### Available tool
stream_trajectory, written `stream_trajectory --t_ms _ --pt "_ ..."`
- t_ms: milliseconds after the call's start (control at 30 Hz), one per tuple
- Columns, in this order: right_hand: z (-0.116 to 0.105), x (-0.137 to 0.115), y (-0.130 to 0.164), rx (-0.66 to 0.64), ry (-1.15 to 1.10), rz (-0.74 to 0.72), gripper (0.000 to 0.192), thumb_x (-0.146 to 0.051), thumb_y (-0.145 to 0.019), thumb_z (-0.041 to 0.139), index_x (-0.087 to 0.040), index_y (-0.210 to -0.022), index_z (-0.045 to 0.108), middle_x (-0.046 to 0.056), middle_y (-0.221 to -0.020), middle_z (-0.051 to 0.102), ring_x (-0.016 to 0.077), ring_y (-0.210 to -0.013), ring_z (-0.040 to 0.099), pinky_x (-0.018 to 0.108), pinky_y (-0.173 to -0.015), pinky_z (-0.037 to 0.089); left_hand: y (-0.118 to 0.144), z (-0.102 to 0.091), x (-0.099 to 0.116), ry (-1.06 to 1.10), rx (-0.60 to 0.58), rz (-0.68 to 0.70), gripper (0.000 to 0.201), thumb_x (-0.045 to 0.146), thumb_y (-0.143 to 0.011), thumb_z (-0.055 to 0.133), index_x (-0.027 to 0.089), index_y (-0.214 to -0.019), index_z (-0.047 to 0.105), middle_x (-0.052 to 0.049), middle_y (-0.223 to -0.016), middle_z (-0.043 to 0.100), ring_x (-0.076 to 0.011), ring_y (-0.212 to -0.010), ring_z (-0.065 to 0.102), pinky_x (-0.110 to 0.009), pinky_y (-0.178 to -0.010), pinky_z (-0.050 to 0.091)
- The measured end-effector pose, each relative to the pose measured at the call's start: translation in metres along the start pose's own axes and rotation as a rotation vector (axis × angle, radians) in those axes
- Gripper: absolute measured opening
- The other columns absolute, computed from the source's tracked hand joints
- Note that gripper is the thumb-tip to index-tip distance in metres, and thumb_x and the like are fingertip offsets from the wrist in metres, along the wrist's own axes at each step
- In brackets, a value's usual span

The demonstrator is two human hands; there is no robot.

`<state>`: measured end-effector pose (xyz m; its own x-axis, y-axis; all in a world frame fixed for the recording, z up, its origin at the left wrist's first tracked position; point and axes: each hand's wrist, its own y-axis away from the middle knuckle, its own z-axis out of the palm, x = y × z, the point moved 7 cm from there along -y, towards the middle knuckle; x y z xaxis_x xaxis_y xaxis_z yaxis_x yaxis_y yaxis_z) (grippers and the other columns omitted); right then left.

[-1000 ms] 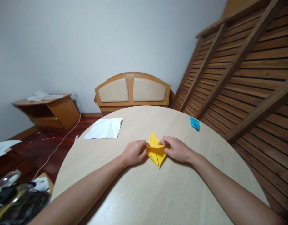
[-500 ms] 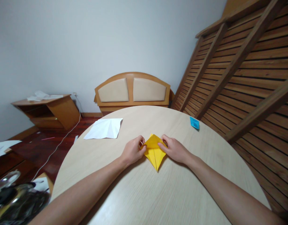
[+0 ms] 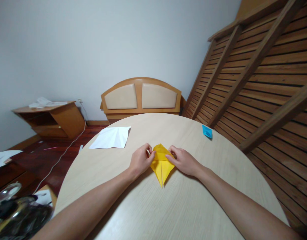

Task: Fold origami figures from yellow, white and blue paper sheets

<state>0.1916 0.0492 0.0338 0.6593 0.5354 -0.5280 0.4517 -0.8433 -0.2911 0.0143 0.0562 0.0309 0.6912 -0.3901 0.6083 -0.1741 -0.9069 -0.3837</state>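
A folded sheet of yellow origami paper (image 3: 161, 166) is between my hands over the round table, kite-shaped with its long point towards me. A slit runs down the middle of its lower half, and a flap lies across the upper part. My left hand (image 3: 141, 158) pinches its left edge between thumb and fingers. On the opposite edge, my right hand (image 3: 183, 160) grips the paper with the thumb on top; the fingers beneath are partly hidden.
On the round table (image 3: 193, 206) lie a creased white sheet (image 3: 111, 137) at the left and a small folded blue paper (image 3: 207, 132) at the right. Behind stand a headboard (image 3: 141, 95) and a leaning slatted wooden frame (image 3: 263, 73). A cabinet (image 3: 51, 120) is at far left.
The yellow paper has shifted slightly left and towards me, its lower point now nearer. My right hand has moved a little left with it, and its thumb lies further in on the flap.
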Motion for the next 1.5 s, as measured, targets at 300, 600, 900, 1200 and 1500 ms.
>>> stream_trajectory --t_ms 300,600,900,1200,1500 --pt "0.001 0.000 0.000 -0.009 -0.009 -0.010 0.019 -0.036 -0.098 0.047 -0.022 -0.085 0.050 -0.002 -0.071 0.058 0.0149 -0.062 0.053 0.026 -0.058 0.034 0.002 0.001 0.009 0.103 0.003 0.132 0.006 0.019 -0.082 0.054 0.021 -0.086 0.050 0.002 -0.075 0.058 -0.0140 -0.063 0.055 -0.026 -0.062 0.042" --pt "0.000 -0.002 0.000 -0.020 -0.047 -0.009 0.020 -0.037 -0.099 0.045 -0.022 -0.086 0.050 -0.001 -0.073 0.059 0.0154 -0.064 0.054 0.027 -0.059 0.035 0.004 -0.005 0.022 0.146 0.011 0.227 0.014 0.027 -0.093 0.051 0.019 -0.083 0.056 -0.002 -0.081 0.060 -0.0125 -0.064 0.054 -0.025 -0.061 0.044" --pt "0.001 -0.001 0.000 -0.029 -0.055 -0.009 0.023 -0.038 -0.101 0.043 -0.021 -0.087 0.051 -0.001 -0.075 0.060 0.0151 -0.065 0.055 0.027 -0.060 0.034 -0.001 -0.002 0.008 0.336 0.008 0.089 0.013 0.027 -0.090 0.056 0.017 -0.096 0.063 -0.004 -0.096 0.070 -0.0098 -0.060 0.057 -0.023 -0.057 0.047" --pt "0.001 0.000 0.000 -0.026 -0.012 -0.013 0.026 -0.039 -0.102 0.041 -0.022 -0.084 0.050 -0.001 -0.072 0.058 0.0149 -0.065 0.054 0.027 -0.060 0.033 0.000 0.000 0.009 0.302 -0.040 0.112 0.020 0.030 -0.091 0.058 0.017 -0.097 0.072 -0.005 -0.087 0.074 -0.0117 -0.061 0.056 -0.024 -0.059 0.045" --pt "0.000 -0.003 -0.001 -0.014 0.033 -0.049 0.025 -0.037 -0.101 0.043 -0.022 -0.083 0.051 0.000 -0.074 0.060 0.0160 -0.068 0.056 0.027 -0.063 0.035 0.003 -0.002 0.020 0.211 -0.053 0.219 0.022 0.029 -0.095 0.054 0.017 -0.095 0.073 -0.005 -0.087 0.071 -0.0123 -0.065 0.058 -0.024 -0.063 0.045"
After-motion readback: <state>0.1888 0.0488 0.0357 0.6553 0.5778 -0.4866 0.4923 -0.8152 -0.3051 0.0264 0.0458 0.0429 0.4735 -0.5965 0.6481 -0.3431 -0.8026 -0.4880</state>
